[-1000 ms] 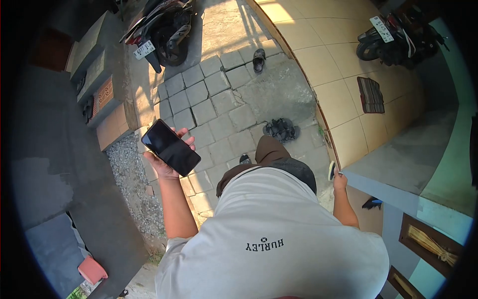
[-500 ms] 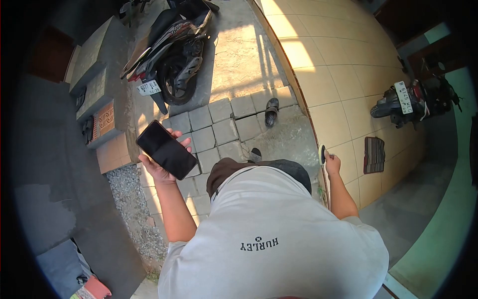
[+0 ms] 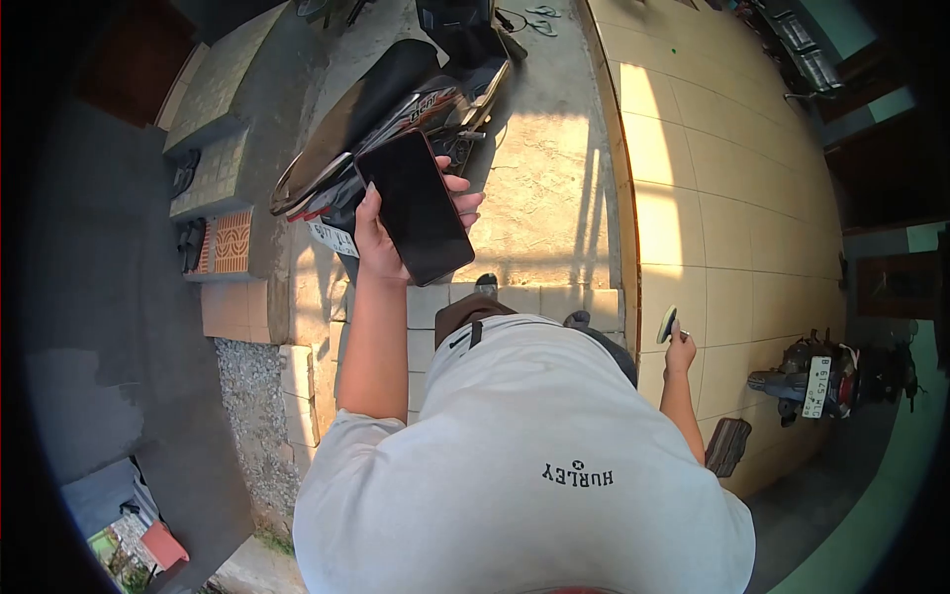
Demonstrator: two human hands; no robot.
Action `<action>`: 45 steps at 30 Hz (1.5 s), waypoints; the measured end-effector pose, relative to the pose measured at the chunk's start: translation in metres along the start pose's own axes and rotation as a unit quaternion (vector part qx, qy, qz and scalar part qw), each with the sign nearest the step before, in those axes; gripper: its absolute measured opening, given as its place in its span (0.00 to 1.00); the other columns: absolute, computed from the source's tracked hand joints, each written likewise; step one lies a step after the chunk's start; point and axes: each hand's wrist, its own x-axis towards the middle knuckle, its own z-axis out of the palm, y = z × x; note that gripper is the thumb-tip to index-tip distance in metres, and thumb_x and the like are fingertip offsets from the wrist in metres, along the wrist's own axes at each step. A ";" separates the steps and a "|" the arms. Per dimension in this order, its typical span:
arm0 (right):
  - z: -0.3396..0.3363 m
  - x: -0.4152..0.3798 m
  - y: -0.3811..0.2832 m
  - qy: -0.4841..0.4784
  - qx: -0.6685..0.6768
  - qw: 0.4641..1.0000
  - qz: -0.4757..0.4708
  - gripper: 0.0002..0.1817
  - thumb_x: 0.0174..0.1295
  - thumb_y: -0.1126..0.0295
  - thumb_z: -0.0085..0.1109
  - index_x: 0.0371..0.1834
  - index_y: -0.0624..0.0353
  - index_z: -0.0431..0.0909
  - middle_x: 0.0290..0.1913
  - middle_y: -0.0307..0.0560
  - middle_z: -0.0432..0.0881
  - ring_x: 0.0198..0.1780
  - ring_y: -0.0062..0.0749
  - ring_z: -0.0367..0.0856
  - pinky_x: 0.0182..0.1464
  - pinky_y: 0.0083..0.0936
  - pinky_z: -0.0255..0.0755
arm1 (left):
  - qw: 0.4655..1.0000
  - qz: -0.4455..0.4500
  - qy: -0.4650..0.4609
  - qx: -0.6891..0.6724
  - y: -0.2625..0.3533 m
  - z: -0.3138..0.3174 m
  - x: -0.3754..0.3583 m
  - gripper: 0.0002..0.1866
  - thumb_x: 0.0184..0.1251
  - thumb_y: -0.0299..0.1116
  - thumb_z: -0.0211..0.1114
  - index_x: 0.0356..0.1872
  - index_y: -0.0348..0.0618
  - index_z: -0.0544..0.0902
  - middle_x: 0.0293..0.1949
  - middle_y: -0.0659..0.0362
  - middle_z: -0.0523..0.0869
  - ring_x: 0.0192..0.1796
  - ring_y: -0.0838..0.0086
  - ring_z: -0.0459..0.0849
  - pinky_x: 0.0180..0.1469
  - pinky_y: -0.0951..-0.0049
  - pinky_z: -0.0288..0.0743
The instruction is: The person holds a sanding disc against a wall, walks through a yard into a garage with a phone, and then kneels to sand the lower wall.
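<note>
My left hand (image 3: 381, 233) is closed round a black smartphone (image 3: 414, 210), its dark screen facing up, thumb on one edge and fingertips past the other. Behind the phone stands a parked scooter (image 3: 396, 94), its rear and licence plate partly covered by my hand and the phone. Out to the side, my right hand (image 3: 680, 354) grips a flat, rounded pad (image 3: 668, 325) with a dark face and a pale rim; its exact kind is not clear. That hand hangs over the tiled floor, apart from other things.
A second motorbike (image 3: 807, 381) stands on the cream tiles (image 3: 727, 228) at the right, near a dark doormat (image 3: 729, 447). Tiled steps (image 3: 223, 139) bearing sandals rise at the left. A raised tile edge (image 3: 625, 198) borders the concrete path (image 3: 544, 188). Flip-flops (image 3: 542, 20) lie farther ahead.
I have moved forward along the path, so the scooter appears closer. My left hand has brought the phone higher and to the right. My right hand still holds the pad.
</note>
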 end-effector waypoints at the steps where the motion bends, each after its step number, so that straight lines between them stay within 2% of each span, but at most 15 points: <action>1: -0.001 0.006 0.003 0.008 -0.002 1.000 0.020 0.25 0.65 0.51 0.67 0.40 0.69 0.81 0.38 0.47 0.84 0.41 0.30 0.80 0.48 0.26 0.73 | 1.000 -0.002 -0.008 -0.011 0.005 -0.004 0.032 0.48 0.66 0.64 0.54 0.71 0.27 0.58 0.58 0.37 0.78 0.59 0.42 0.81 0.61 0.46 0.78; 4: 0.000 0.025 0.030 0.021 0.009 0.998 0.051 0.29 0.65 0.46 0.66 0.39 0.70 0.82 0.35 0.47 0.83 0.37 0.31 0.77 0.45 0.28 0.72 | 1.000 -0.019 -0.005 0.014 0.014 -0.020 0.126 0.48 0.67 0.63 0.52 0.70 0.26 0.58 0.57 0.36 0.78 0.58 0.43 0.82 0.60 0.48 0.79; 8: 0.002 0.053 0.030 0.059 -0.050 0.980 0.182 0.29 0.64 0.47 0.67 0.35 0.70 0.83 0.33 0.49 0.86 0.36 0.33 0.80 0.45 0.31 0.74 | 0.999 -0.036 -0.028 0.013 0.003 -0.051 0.244 0.47 0.65 0.62 0.54 0.70 0.26 0.61 0.56 0.36 0.80 0.58 0.44 0.83 0.59 0.52 0.80; 10: 0.015 0.076 0.018 0.089 -0.059 0.984 0.143 0.32 0.62 0.44 0.66 0.32 0.71 0.85 0.32 0.51 0.87 0.35 0.35 0.82 0.44 0.33 0.74 | 0.999 -0.037 -0.023 0.014 -0.013 -0.064 0.306 0.47 0.64 0.63 0.54 0.69 0.26 0.61 0.56 0.35 0.80 0.57 0.44 0.83 0.59 0.52 0.80; 13: 0.047 0.179 0.038 0.027 -0.129 0.964 0.230 0.34 0.61 0.41 0.66 0.31 0.71 0.86 0.33 0.55 0.88 0.36 0.37 0.84 0.43 0.35 0.75 | 0.999 -0.022 -0.044 0.002 -0.043 -0.090 0.401 0.48 0.64 0.64 0.55 0.69 0.26 0.61 0.56 0.35 0.80 0.57 0.44 0.83 0.59 0.52 0.80; 15: 0.079 0.289 0.038 0.031 -0.167 0.967 0.192 0.33 0.62 0.42 0.66 0.33 0.71 0.86 0.34 0.56 0.88 0.37 0.38 0.84 0.44 0.34 0.76 | 0.998 -0.019 -0.057 0.019 -0.066 -0.108 0.464 0.49 0.64 0.65 0.54 0.70 0.27 0.61 0.56 0.36 0.79 0.58 0.44 0.82 0.59 0.52 0.79; 16: 0.084 0.325 0.015 0.036 -0.215 0.961 0.167 0.32 0.62 0.44 0.66 0.34 0.71 0.86 0.35 0.57 0.88 0.37 0.39 0.85 0.44 0.34 0.76 | 0.998 -0.023 -0.049 0.018 -0.079 -0.112 0.488 0.49 0.64 0.65 0.54 0.70 0.27 0.61 0.56 0.36 0.79 0.58 0.44 0.82 0.59 0.52 0.79; 19: 0.109 0.439 -0.175 0.042 -0.069 0.992 0.100 0.28 0.65 0.50 0.66 0.40 0.72 0.82 0.37 0.54 0.87 0.39 0.38 0.84 0.48 0.32 0.76 | 0.999 -0.027 -0.016 0.023 -0.100 -0.113 0.581 0.49 0.64 0.67 0.52 0.70 0.28 0.60 0.56 0.38 0.80 0.56 0.49 0.84 0.57 0.54 0.78; 22: 0.144 0.578 -0.320 0.010 0.007 1.000 -0.027 0.24 0.65 0.51 0.67 0.39 0.68 0.80 0.35 0.44 0.83 0.36 0.24 0.77 0.42 0.22 0.72 | 0.999 -0.044 -0.005 -0.011 -0.115 -0.122 0.666 0.50 0.64 0.68 0.52 0.71 0.29 0.59 0.56 0.39 0.80 0.56 0.49 0.84 0.57 0.54 0.78; 27: 0.220 0.714 -0.560 -0.005 0.028 0.979 -0.202 0.19 0.67 0.56 0.67 0.35 0.65 0.80 0.29 0.37 0.80 0.32 0.18 0.72 0.38 0.19 0.69 | 0.998 -0.027 -0.045 -0.025 -0.132 -0.183 0.820 0.49 0.65 0.66 0.53 0.70 0.27 0.60 0.56 0.36 0.80 0.58 0.47 0.83 0.57 0.56 0.80; 30: 0.278 0.763 -0.631 -0.006 0.110 0.976 -0.190 0.18 0.67 0.56 0.67 0.36 0.64 0.80 0.30 0.36 0.80 0.33 0.16 0.72 0.38 0.17 0.68 | 0.999 -0.040 -0.026 -0.011 -0.127 -0.226 0.915 0.49 0.65 0.66 0.53 0.70 0.27 0.60 0.56 0.36 0.80 0.57 0.47 0.84 0.57 0.56 0.79; 32: 0.310 0.770 -0.663 0.007 0.088 0.988 -0.125 0.20 0.69 0.53 0.63 0.36 0.63 0.80 0.30 0.35 0.77 0.33 0.19 0.69 0.40 0.19 0.66 | 0.999 -0.038 -0.028 -0.019 -0.114 -0.245 0.981 0.49 0.64 0.67 0.53 0.69 0.26 0.61 0.56 0.37 0.80 0.56 0.48 0.84 0.57 0.56 0.79; 39: 0.391 0.829 -0.659 0.020 -0.034 0.998 0.045 0.26 0.64 0.47 0.67 0.34 0.65 0.82 0.29 0.41 0.80 0.32 0.26 0.75 0.38 0.26 0.70 | 0.999 -0.041 -0.010 -0.008 -0.061 -0.296 1.185 0.50 0.65 0.70 0.50 0.67 0.25 0.63 0.56 0.37 0.80 0.57 0.48 0.83 0.59 0.56 0.78; 41: 0.401 0.849 -0.683 -0.024 -0.069 0.992 0.107 0.22 0.65 0.54 0.68 0.37 0.67 0.81 0.36 0.45 0.85 0.37 0.26 0.80 0.44 0.25 0.74 | 0.999 -0.039 -0.009 -0.016 -0.059 -0.311 1.241 0.51 0.66 0.71 0.48 0.67 0.24 0.64 0.55 0.37 0.81 0.57 0.48 0.83 0.59 0.56 0.78; 45: 0.451 0.922 -0.724 -0.028 -0.086 0.985 0.147 0.22 0.63 0.55 0.70 0.37 0.68 0.82 0.36 0.47 0.86 0.38 0.29 0.82 0.45 0.28 0.75 | 1.000 -0.018 0.026 0.000 -0.060 -0.348 1.355 0.51 0.63 0.70 0.51 0.66 0.24 0.66 0.53 0.36 0.82 0.54 0.47 0.85 0.55 0.56 0.80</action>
